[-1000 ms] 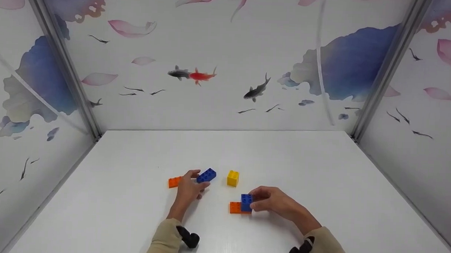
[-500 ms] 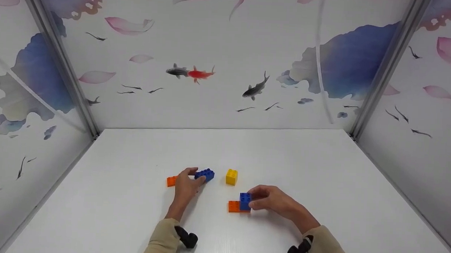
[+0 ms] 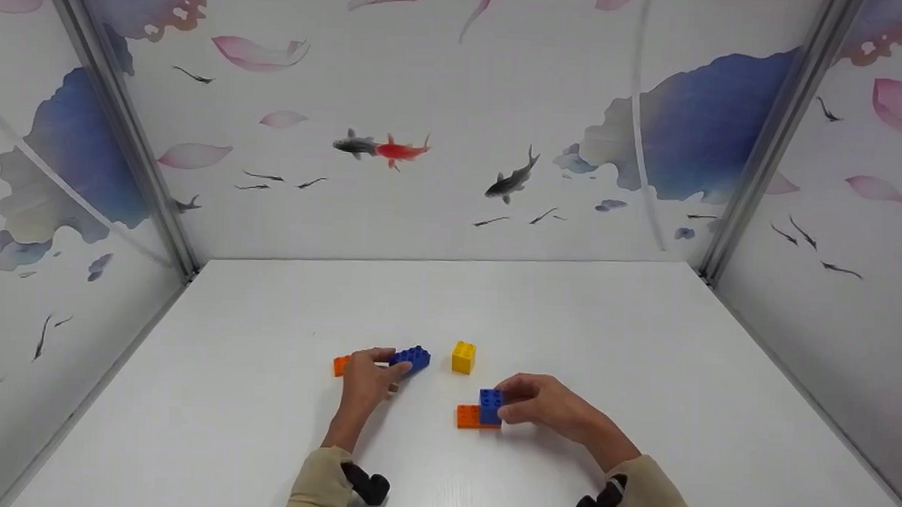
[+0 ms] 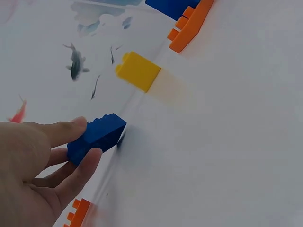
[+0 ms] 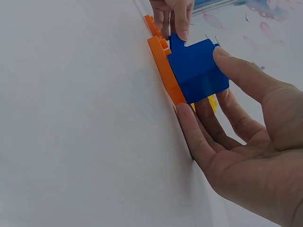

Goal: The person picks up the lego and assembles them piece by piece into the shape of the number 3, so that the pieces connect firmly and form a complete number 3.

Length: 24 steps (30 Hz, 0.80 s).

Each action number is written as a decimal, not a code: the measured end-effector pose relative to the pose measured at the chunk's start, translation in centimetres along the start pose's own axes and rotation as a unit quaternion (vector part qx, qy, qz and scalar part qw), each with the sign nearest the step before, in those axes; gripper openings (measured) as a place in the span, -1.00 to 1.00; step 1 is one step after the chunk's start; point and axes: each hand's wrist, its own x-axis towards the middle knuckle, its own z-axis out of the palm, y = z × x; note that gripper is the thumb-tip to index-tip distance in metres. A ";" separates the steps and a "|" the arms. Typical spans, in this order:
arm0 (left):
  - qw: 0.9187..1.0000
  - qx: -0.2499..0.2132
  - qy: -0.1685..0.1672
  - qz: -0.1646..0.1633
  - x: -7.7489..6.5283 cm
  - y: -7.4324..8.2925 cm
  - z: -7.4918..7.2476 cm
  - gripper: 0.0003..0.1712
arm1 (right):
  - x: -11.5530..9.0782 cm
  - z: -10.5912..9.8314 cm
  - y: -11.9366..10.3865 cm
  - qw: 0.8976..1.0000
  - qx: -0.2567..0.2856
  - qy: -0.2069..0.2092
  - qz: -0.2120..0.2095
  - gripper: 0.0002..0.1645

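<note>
My left hand pinches a long blue brick between thumb and fingers, close over the white table. Beside that hand lies an orange brick, partly hidden behind it in the head view. My right hand grips a small blue brick that sits upright on the right end of a flat orange brick. In the right wrist view the thumb and fingers reach round this blue brick, with a fingertip right at the orange brick's end. A yellow brick stands between the hands, a bit farther back.
The white table reaches back to a panel painted with fish and petals. Similar panels with metal corner posts stand at left and right. A black wrist device sits at each sleeve.
The long blue brick has turned in my left fingers and come slightly nearer, and the left hand has shifted a little left. My right hand stays on the small blue brick.
</note>
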 end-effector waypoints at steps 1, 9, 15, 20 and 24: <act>1.000 0.001 -0.005 -0.006 0.0 0.0 -0.1 -0.47 | 0.0 0.0 0.0 1.000 0.003 -0.001 0.000 -0.39; 0.999 -0.026 -0.021 -0.018 -0.1 0.4 -1.0 -0.48 | 0.0 0.1 -0.1 1.000 0.006 0.004 0.002 -0.40; 0.999 -0.048 -0.010 0.005 -0.1 1.2 -1.9 -0.50 | 0.0 0.2 -0.3 1.000 0.000 0.008 0.008 -0.42; 0.998 -0.054 -0.023 0.011 -0.4 2.0 -1.8 -0.48 | -0.1 0.0 -0.2 1.000 0.005 0.003 -0.004 -0.41; 0.997 -0.063 -0.051 0.009 -0.7 2.5 -1.6 -0.47 | -0.1 0.1 0.0 1.000 0.012 0.001 -0.002 -0.40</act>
